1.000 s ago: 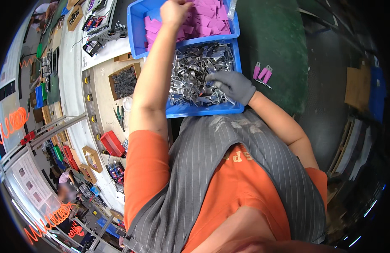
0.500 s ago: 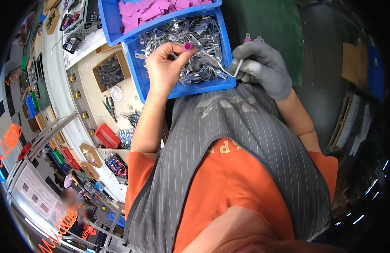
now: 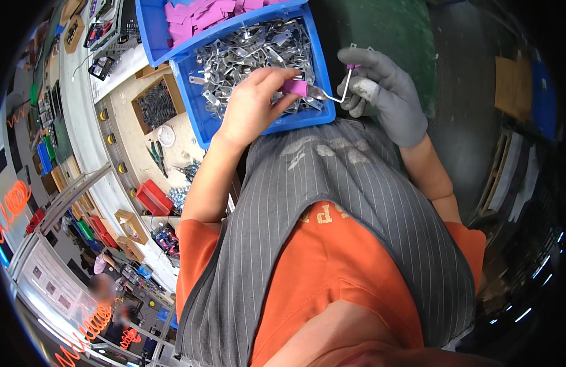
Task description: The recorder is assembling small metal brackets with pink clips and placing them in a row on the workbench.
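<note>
My bare left hand (image 3: 249, 105) pinches a pink sleeve (image 3: 296, 88) between thumb and fingers. The sleeve meets the flat end of a bent metal bracket (image 3: 340, 98); how far it goes over that end I cannot tell. My right hand (image 3: 390, 95), in a grey glove, is closed around the bracket's other side. More metal tips and a bit of pink show behind the gloved fingers, largely hidden. Under both hands stands a blue bin (image 3: 200, 131) holding a heap of small flat metal parts (image 3: 258, 49).
Beyond it, a second blue bin (image 3: 149, 37) holds pink sleeves (image 3: 203, 17). To the left, a bench carries a box of dark coiled parts (image 3: 156, 105), green-handled pliers (image 3: 156, 158) and a red tray (image 3: 153, 197). Further off at lower left is another person (image 3: 103, 287).
My left hand has brought the pink sleeve right, onto the bracket's flat end. My right hand has turned slightly with the bracket. The bins appear shifted a little up and left.
</note>
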Motion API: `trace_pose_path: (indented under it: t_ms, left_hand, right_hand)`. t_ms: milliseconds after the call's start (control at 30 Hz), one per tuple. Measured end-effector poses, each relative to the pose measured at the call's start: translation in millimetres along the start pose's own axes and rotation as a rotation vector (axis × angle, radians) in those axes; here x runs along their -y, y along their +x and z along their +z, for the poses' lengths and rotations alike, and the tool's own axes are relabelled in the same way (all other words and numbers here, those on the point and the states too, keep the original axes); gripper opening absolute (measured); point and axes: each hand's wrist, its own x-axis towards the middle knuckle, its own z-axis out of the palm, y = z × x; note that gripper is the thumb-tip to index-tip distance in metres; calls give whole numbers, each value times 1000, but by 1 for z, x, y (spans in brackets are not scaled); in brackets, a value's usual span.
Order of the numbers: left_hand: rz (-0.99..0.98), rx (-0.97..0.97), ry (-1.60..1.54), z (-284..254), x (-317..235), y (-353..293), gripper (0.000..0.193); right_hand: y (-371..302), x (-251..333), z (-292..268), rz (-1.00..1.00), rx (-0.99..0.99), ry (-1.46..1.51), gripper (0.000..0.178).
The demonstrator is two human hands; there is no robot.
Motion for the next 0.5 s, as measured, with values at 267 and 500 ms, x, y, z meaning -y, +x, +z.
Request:
trace_pose_path:
  t_ms: [267,500]
  left_hand:
    - [146,202,-90,14,-11,2,17]
    - [-227,92,-90,28,6,-7,40]
  right_hand:
    - [12,-47,-29,-95,111,-512,24]
    - [-13,-123,-131,-181,-719,-1057,18]
